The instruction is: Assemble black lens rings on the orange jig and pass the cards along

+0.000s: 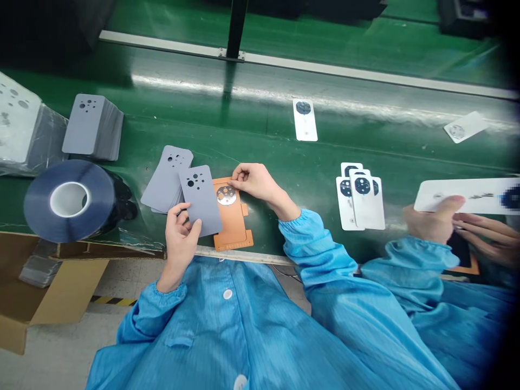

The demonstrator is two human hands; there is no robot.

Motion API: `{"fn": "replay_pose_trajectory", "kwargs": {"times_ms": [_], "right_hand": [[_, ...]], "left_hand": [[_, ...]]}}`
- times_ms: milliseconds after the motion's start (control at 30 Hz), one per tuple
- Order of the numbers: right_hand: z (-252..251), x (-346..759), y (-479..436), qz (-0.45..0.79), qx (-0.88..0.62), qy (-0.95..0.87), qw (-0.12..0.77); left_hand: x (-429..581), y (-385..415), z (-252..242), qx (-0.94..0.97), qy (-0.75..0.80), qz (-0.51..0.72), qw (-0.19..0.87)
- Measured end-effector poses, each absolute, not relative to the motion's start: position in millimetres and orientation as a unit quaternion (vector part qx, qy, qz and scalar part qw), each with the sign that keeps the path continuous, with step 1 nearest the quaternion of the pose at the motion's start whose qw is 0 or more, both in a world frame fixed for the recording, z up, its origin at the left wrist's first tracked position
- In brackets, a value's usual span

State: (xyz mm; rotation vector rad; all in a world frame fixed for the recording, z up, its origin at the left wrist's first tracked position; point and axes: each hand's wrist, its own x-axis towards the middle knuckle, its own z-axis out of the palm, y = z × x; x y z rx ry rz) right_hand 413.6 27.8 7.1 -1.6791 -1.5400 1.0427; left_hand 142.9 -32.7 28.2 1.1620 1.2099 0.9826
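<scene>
Thumb and fingers of the left hand [181, 235] pinch a flat grey round-holed panel [203, 207] partly covering a flat orange plate [232, 223] to that hand's right. At the plate's far corner, the right hand [257, 181] has its fingertips drawn together; whether they grip anything cannot be told.

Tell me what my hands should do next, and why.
Perhaps bring the gray panel over the orange fixture: your left hand holds the panel, which overlaps the fixture's left edge in view, and your right hand is at its upper right corner.
</scene>
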Motion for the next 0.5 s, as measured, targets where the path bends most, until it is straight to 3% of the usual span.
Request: {"fn": "replay_pose_trajectory", "kwargs": {"times_ms": [233, 333, 400, 500], "right_hand": [[24.4, 409.3, 16.0, 0.485, -0.584, -0.511, 0.403], [40.0, 404.6, 8.0, 0.529, -0.540, -0.517, 0.402], [46.4, 403.5, 4.0, 0.514, -0.547, -0.536, 0.386], [46.4, 404.5, 0.1, 0.493, -0.558, -0.550, 0.379]], "left_hand": [[156.7, -42.1, 19.6, 0.506, 0.473, 0.393, 0.605], [167.4, -48.2, 15.2, 0.533, 0.456, 0.360, 0.616], [171.0, -50.4, 13.7, 0.580, 0.469, 0.343, 0.571], [168.9, -50.2, 13.0, 0.683, 0.479, 0.351, 0.425]]}}
